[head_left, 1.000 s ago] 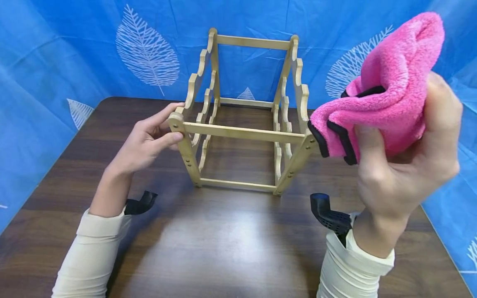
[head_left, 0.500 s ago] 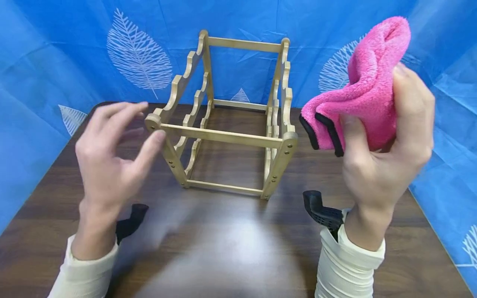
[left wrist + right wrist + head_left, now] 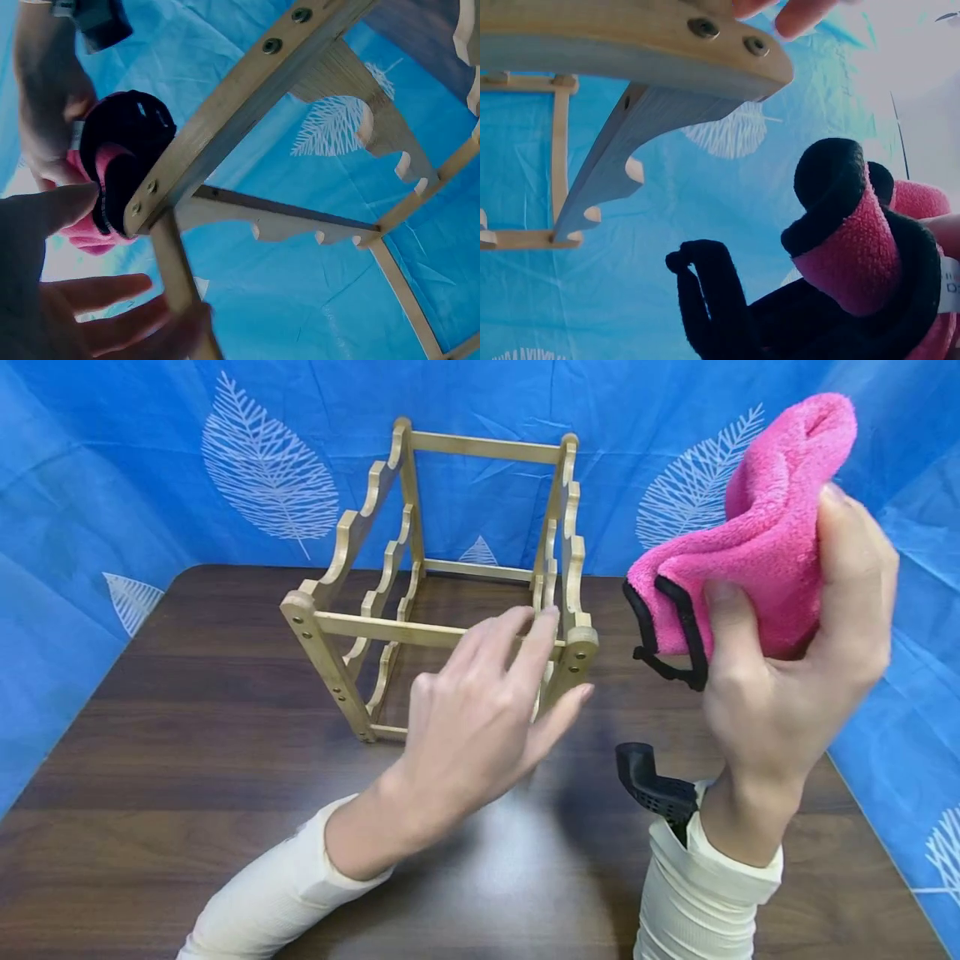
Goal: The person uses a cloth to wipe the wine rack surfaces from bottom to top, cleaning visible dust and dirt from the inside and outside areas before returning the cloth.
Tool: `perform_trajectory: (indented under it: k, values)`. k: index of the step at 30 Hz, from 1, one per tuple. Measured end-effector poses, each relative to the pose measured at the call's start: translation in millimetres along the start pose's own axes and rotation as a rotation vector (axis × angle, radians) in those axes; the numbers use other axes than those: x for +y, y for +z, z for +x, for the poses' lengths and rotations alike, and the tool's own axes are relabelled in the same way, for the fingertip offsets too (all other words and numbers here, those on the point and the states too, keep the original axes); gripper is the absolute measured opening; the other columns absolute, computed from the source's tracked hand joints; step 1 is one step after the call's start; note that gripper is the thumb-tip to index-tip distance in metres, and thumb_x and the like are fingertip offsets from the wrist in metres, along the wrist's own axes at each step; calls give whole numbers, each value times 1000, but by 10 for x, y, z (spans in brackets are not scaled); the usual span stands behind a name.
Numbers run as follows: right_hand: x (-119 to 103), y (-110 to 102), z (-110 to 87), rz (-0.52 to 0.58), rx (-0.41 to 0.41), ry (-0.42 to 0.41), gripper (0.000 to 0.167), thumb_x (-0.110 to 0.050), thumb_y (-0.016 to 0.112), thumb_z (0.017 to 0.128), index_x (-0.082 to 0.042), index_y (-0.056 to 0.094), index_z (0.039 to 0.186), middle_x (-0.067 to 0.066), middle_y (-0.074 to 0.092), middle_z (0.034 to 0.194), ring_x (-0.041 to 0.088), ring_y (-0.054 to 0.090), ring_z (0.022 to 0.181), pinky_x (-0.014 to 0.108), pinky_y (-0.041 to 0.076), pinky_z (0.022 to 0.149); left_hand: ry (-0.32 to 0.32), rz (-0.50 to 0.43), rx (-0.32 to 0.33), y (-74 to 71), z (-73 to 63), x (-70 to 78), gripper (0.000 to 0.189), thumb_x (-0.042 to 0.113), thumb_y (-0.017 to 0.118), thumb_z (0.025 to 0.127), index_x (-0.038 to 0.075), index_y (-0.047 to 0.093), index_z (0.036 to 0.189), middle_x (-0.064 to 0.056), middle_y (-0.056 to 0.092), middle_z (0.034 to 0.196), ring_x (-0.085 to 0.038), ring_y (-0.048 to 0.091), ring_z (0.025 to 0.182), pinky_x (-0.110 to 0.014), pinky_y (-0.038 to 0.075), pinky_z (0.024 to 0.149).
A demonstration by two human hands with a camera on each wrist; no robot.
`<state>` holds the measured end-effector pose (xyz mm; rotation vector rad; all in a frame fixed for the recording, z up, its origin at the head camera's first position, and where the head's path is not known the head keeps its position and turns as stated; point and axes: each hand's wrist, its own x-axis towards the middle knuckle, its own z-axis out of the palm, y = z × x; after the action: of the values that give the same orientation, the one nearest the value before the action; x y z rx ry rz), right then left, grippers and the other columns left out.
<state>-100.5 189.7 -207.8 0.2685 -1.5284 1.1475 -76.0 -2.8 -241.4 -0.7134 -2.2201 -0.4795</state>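
Observation:
A light wooden rack (image 3: 397,631) with scalloped rails stands on the table. My left hand (image 3: 480,710) is over its front right part, fingers spread near the right front post (image 3: 573,664). In the left wrist view its fingertips overlap the top front bar (image 3: 176,262) beside the screwed post. My right hand (image 3: 795,668) is raised to the right of the rack and grips a folded pink cloth (image 3: 780,543) with black edging, thumb in front. The right wrist view shows the cloth's black-edged folds (image 3: 855,247) apart from the post end, with left fingertips (image 3: 802,15) above that post.
The dark wooden table (image 3: 187,735) runs to a blue curtain (image 3: 487,402) with white leaf prints, close behind the rack. A black camera mount (image 3: 652,789) juts from my right sleeve.
My left hand has let go of the rack's left front corner and crossed to its right front corner. The right hand still holds the cloth, and a loop of black edging now hangs lower.

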Motion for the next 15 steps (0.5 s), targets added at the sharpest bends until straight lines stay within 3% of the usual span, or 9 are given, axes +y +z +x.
perform_trajectory:
  k: [6,11,15]
  values:
    - [17,-4,5,-13,0,6,47,-7,76,72,10,65,115,13,65,116,28,53,114,39,38,105,-22,71,-55,210,83,112,52,48,69,89,6,64,119,-8,69,109,-24,62,104,-38,59,55]
    - [11,13,-9,-1,-37,-8,47,-5,75,73,11,64,116,13,64,119,28,52,116,40,38,106,-55,40,-55,336,99,165,49,36,75,87,4,61,121,-6,70,109,-23,62,104,-37,59,57]
    - [3,3,-10,-12,-40,-13,46,-6,75,74,10,65,116,12,64,118,28,53,116,40,37,106,-64,14,-75,384,113,179,52,27,76,86,1,59,128,-8,68,119,-23,61,109,-39,60,61]
